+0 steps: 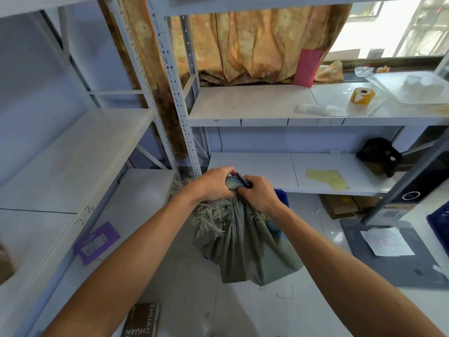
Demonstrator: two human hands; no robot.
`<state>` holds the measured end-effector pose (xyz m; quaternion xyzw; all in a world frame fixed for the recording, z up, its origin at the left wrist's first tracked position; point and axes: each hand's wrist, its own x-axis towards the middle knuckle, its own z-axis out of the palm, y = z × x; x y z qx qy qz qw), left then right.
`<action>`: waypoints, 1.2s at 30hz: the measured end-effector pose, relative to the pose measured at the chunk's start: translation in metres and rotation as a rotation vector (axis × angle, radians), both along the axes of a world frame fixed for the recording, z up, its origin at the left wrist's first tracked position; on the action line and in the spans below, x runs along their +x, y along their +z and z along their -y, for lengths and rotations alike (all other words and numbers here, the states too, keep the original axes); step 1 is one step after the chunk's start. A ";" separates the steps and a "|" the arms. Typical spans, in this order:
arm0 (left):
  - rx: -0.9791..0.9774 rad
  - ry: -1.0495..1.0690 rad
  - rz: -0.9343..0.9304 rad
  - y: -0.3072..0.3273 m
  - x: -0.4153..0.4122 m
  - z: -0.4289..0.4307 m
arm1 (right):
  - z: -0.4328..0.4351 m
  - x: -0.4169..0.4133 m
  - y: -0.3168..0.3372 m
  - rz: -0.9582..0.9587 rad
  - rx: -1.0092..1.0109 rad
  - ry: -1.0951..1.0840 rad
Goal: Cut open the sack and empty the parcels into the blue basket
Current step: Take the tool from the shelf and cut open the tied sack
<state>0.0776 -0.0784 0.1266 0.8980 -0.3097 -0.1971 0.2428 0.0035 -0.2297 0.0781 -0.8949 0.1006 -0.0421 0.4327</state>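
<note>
A grey-green woven sack [245,246] hangs in front of me, its frayed mouth bunched together at the top. My left hand [213,183] grips the bunched neck from the left. My right hand [257,194] closes on the neck from the right and holds a small dark cutting tool [243,180] against it. Behind the sack and my right wrist a corner of the blue basket [283,196] shows; the rest of it is hidden. No parcels from the sack are visible.
White metal shelving [267,117] stands to the left and ahead. A purple parcel [96,242] lies on the low left shelf, a brown box [142,319] on the floor. A tape roll [362,96], a black bag [380,155] and a grey mat [393,254] sit right.
</note>
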 end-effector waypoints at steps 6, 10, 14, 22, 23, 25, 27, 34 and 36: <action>0.256 0.106 0.336 -0.012 0.005 -0.012 | 0.010 -0.005 0.000 -0.005 0.085 -0.125; 0.152 0.429 0.368 -0.027 0.004 -0.021 | 0.026 -0.008 0.001 -0.001 0.187 -0.242; 0.053 0.457 -0.191 -0.041 0.013 -0.024 | 0.032 -0.009 0.001 -0.031 0.292 -0.299; -0.274 0.361 -0.705 -0.059 -0.012 -0.008 | 0.027 -0.011 0.012 -0.035 0.476 -0.341; -0.322 0.356 -0.712 -0.064 -0.011 -0.004 | 0.028 -0.010 0.011 -0.024 0.476 -0.346; -0.399 0.373 -0.722 -0.068 -0.010 0.002 | 0.030 -0.008 0.011 0.009 0.455 -0.353; -0.428 0.415 -0.728 -0.063 -0.010 0.004 | 0.034 -0.009 0.012 0.029 0.393 -0.379; -0.618 0.561 -0.650 -0.059 0.004 0.001 | 0.057 -0.010 0.022 0.082 0.237 -0.417; -0.651 0.591 -0.643 -0.059 0.009 -0.007 | 0.059 -0.010 0.023 0.067 0.193 -0.417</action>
